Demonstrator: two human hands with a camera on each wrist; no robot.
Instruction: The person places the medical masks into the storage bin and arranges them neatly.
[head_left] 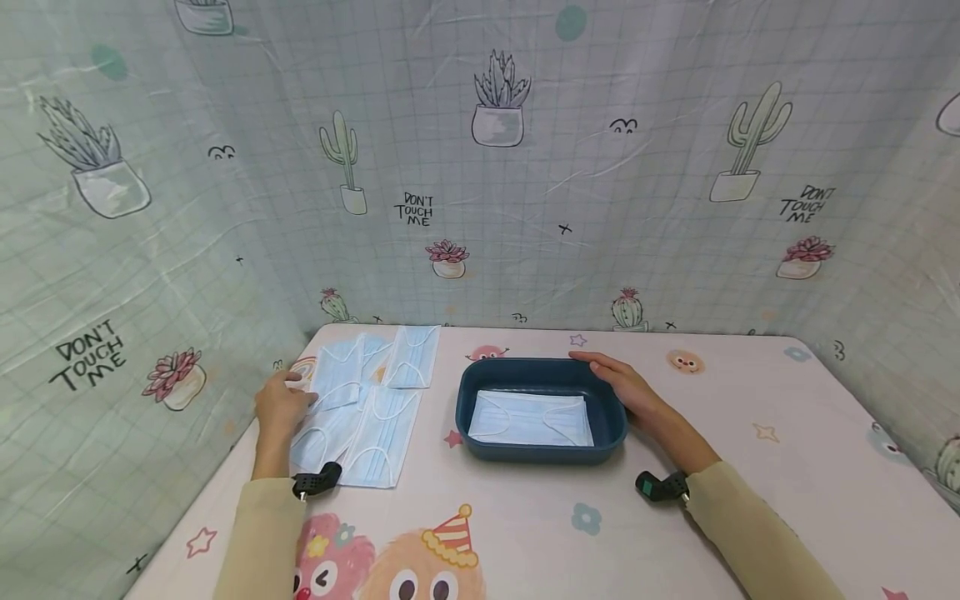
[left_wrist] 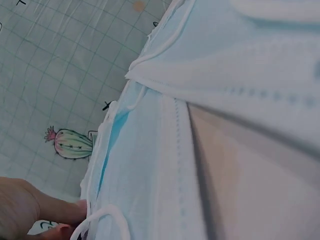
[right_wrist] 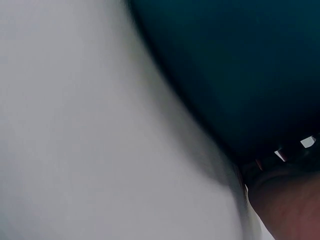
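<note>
In the head view my left hand (head_left: 283,407) is at the left edge of a group of light-blue face masks with white ear loops. Its thumb and a finger pinch the side edge of one face mask (head_left: 335,379); the left wrist view shows these fingertips (left_wrist: 75,212) close up. My right hand (head_left: 626,385) rests against the back right corner of a dark blue rectangular box (head_left: 540,453), with its fingers fairly straight along the rim. Inside the box a face mask (head_left: 531,418) lies flat. The right wrist view shows mostly the box's outer wall (right_wrist: 225,75).
Other masks lie close by: one mask (head_left: 415,357) at the back and another mask (head_left: 381,437) nearer the front, partly overlapping. The table (head_left: 525,533) has a cartoon-printed cover. A patterned curtain (head_left: 480,192) stands behind it and at both sides.
</note>
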